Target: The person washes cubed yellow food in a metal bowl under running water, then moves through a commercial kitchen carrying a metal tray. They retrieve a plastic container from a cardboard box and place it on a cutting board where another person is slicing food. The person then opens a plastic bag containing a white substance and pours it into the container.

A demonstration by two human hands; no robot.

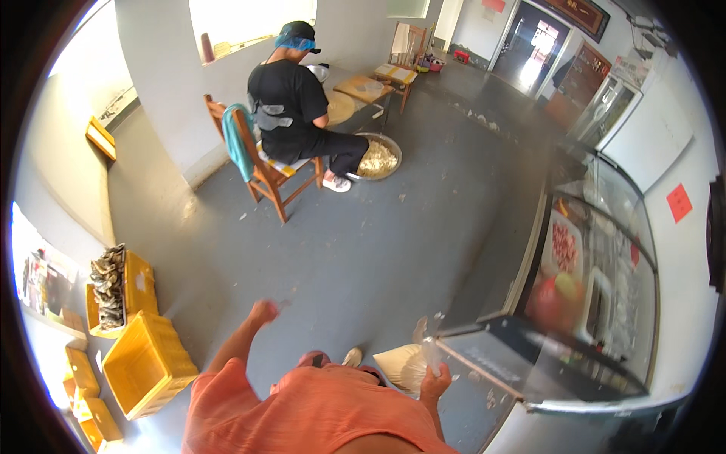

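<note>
My left hand [264, 312] is raised over the floor, blurred, its fingers curled around something small and reddish that I cannot make out. At the lower right, my right hand [435, 381] grips a clear plastic bag [434, 354], held upright near the corner of the glass display case [482, 352]. Just left of that hand, a cream-coloured sack [400, 366] lies low, close to my feet.
A person [289, 108] sits on a wooden chair [272, 176] at a low table, beside a metal basin [379, 159] of pale pieces. Yellow crates [150, 366] stand at left, one holding oyster shells [108, 286]. A refrigerated case with meat [564, 247] lines the right.
</note>
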